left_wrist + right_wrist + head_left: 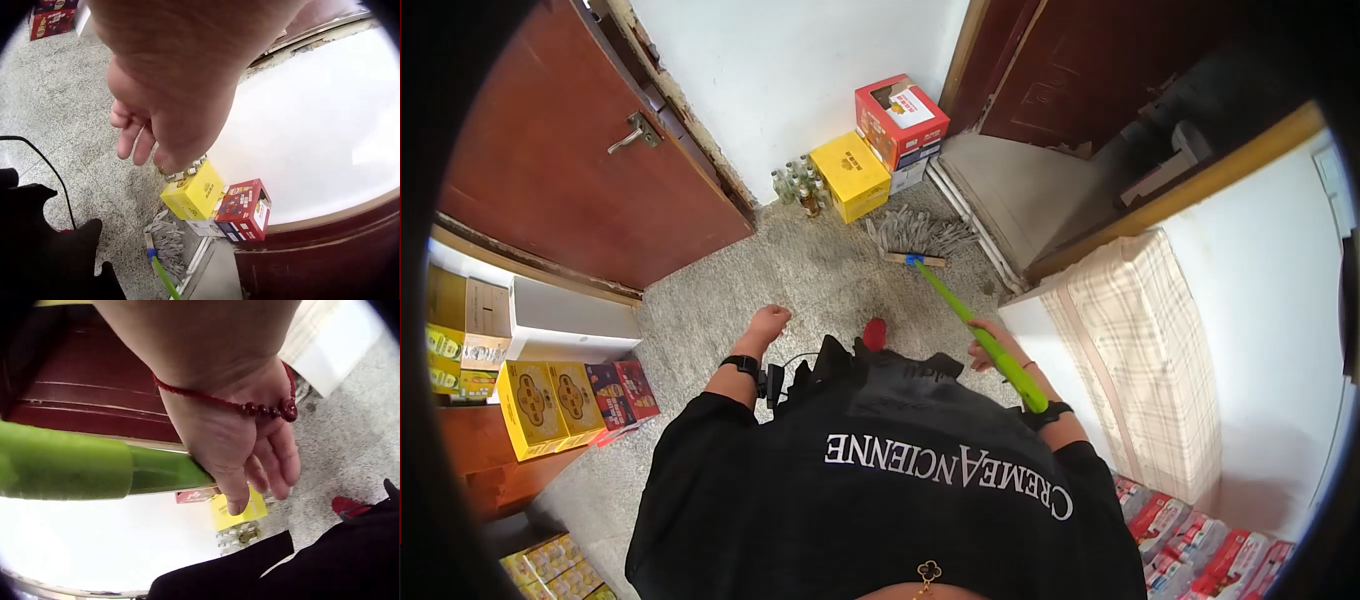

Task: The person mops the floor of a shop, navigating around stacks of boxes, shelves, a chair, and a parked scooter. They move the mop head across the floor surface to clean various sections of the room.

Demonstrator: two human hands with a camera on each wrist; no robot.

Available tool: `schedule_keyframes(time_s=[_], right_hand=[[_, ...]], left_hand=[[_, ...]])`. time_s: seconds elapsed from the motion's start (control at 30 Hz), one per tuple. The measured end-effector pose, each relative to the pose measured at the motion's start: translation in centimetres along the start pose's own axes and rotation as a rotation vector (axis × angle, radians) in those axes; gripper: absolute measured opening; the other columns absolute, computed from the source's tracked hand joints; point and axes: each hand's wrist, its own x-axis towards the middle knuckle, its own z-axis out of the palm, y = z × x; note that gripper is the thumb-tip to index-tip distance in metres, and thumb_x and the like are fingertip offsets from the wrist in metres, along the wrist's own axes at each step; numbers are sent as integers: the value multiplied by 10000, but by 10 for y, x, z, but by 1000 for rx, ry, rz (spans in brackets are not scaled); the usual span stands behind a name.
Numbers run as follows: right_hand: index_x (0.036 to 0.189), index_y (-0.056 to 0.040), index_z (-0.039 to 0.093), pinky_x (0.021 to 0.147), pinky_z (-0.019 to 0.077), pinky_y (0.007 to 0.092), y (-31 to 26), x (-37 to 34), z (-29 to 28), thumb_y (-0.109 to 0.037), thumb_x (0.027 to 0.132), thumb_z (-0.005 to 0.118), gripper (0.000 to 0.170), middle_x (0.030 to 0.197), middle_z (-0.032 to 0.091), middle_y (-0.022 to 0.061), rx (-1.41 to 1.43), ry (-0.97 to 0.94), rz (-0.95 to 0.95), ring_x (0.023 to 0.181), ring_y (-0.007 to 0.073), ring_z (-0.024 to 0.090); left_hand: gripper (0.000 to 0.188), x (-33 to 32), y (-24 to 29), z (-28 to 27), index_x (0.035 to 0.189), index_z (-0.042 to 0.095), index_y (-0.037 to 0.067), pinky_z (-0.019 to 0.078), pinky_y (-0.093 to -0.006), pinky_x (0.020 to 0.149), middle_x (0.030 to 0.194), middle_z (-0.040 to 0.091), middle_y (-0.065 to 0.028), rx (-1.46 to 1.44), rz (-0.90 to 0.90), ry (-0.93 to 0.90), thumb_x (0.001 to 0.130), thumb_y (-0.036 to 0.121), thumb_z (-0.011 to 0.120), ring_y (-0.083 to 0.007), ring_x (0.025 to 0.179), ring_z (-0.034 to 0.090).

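A mop with a long green handle (965, 310) slants from a grey string mop head (920, 232) on the floor up to the right forearm. My right hand (1000, 348) is beside the handle, which crosses in front of it in the head view. Seen in the right wrist view, the handle's green shaft (169, 470) meets the thumb side, while the fingers (282, 456) hang loose and extended, not wrapped round it. Nothing is held in my left hand (768, 323); its fingers (134, 140) are loosely bent above the floor.
Beyond the mop head stand a yellow box (850, 170), a red box (900, 120) and several glass bottles (802, 185). More cartons (550, 405) line the left side. A checked cloth (1135, 350) covers something at right, near an open doorway (1050, 190). A red shoe tip (875, 334) shows below.
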Motion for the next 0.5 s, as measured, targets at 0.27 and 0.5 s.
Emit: schedule_keyframes(time_s=[0.27, 0.5], right_hand=[[1373, -231, 279, 628, 559, 347, 122, -97, 71, -54, 859, 505, 590, 1127, 510, 163, 661, 6, -1, 770, 295, 625], [1283, -153, 421, 467, 525, 246, 130, -176, 93, -281, 899, 477, 408, 1031, 595, 140, 766, 206, 1, 684, 171, 618]], left_hand=[[310, -79, -10, 58, 906, 642, 23, 490, -340, 583, 772, 631, -129, 254, 166, -231, 761, 292, 589, -216, 635, 608], [337, -108, 58, 81, 960, 646, 81, 455, -399, 802, 931, 634, -170, 546, 528, -162, 769, 352, 585, -341, 914, 584]])
